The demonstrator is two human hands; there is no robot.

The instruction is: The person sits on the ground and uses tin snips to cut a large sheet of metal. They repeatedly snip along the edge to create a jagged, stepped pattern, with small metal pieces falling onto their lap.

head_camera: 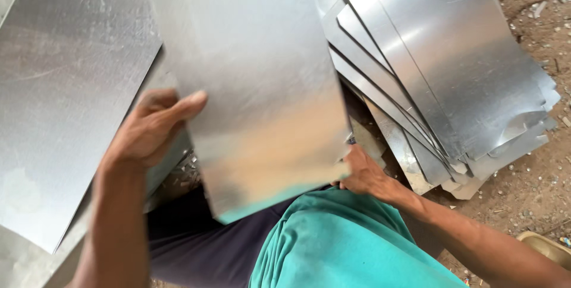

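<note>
A shiny galvanized metal sheet (256, 80) is held up in front of me, tilted, with its lower edge near my lap. My left hand (151, 127) grips its left edge, thumb on the front face. My right hand (364, 174) holds the sheet's lower right corner, fingers mostly hidden behind the metal. The sheet's surface reflects my teal shirt along the bottom.
A fanned stack of several cut metal sheets (440, 68) lies on the dirt ground (538, 175) at the right. A large flat metal sheet (59, 97) lies at the left. My teal shirt (339, 246) and dark trousers fill the bottom.
</note>
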